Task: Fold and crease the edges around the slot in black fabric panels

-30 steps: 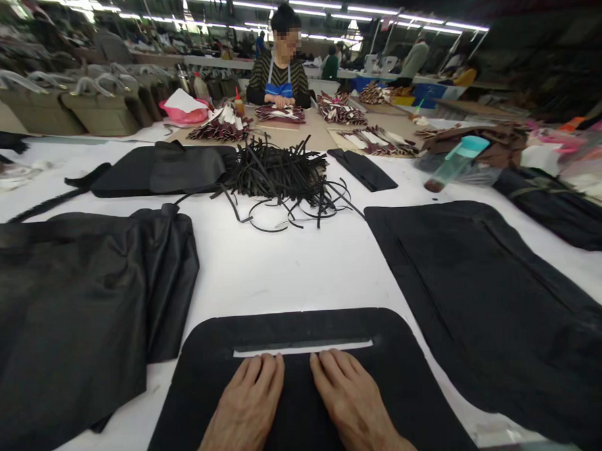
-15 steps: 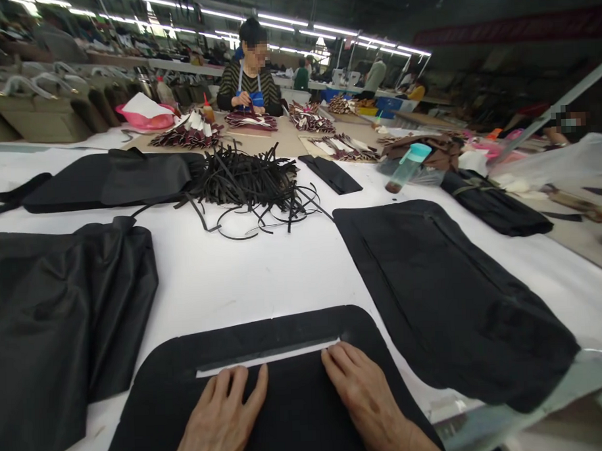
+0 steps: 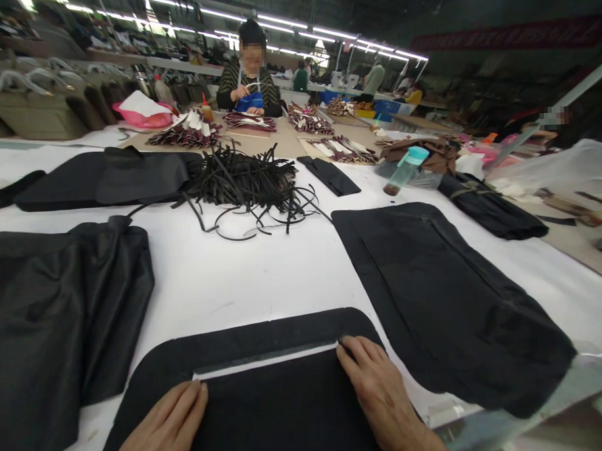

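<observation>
A black fabric panel (image 3: 272,411) with rounded corners lies in front of me. Across it runs a long narrow slot (image 3: 266,363), with white showing through. My left hand (image 3: 162,424) rests on the panel at the slot's left end, fingers stretched out and close together, tips by the slot's corner. At the right end, my right hand (image 3: 378,390) lies with slightly bent fingers, its thumb and forefinger tips touching the slot's corner. Neither hand visibly lifts the fabric. The undersides of both hands are hidden.
Another black panel with zipper-like lines (image 3: 452,299) lies right; draped black material (image 3: 52,313) lies left. Beyond are a heap of black strips (image 3: 245,178), a folded black piece (image 3: 329,175) and a turquoise-capped bottle (image 3: 405,169). A co-worker (image 3: 249,82) sits across the table.
My left hand has slid left to the slot's left end, its fingers closing together. My right hand has shifted slightly right. More of the slot's lower edge shows between them.
</observation>
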Available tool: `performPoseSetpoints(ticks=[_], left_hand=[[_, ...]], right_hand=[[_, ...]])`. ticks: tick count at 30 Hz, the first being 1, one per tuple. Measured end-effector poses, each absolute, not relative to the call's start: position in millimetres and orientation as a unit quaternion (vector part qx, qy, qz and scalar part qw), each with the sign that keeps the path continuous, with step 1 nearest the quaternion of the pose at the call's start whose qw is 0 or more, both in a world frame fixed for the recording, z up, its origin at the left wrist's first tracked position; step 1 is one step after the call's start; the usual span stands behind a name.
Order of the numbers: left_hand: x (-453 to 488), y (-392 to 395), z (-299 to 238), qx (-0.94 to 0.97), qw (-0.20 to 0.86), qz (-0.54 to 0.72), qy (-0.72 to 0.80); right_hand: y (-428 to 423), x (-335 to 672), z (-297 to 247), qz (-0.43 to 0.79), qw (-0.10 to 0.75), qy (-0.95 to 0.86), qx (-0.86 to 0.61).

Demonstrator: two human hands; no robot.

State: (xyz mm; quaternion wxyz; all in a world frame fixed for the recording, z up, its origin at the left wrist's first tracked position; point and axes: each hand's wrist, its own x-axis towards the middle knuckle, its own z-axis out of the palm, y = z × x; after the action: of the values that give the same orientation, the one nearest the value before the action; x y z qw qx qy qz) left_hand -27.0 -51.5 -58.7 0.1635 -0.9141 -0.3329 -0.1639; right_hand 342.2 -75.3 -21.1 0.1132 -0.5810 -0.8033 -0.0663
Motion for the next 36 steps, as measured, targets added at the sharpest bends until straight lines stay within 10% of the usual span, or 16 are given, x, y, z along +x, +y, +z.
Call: performPoseSetpoints(ticks=[13,36], left_hand=[[-6.2,-28.2,6.1,-0.799,-0.220,-0.181,-0.530],[3.7,-20.4,-7.8,-0.851,-0.124,-0.114,-0.497]], right_hand=[[-48.1,253.2,-5.4,-0.008,0.187,-0.857,-0.480],[-8.2,191.3,-6.8,0.037,0.089,-0.891,-0.444]])
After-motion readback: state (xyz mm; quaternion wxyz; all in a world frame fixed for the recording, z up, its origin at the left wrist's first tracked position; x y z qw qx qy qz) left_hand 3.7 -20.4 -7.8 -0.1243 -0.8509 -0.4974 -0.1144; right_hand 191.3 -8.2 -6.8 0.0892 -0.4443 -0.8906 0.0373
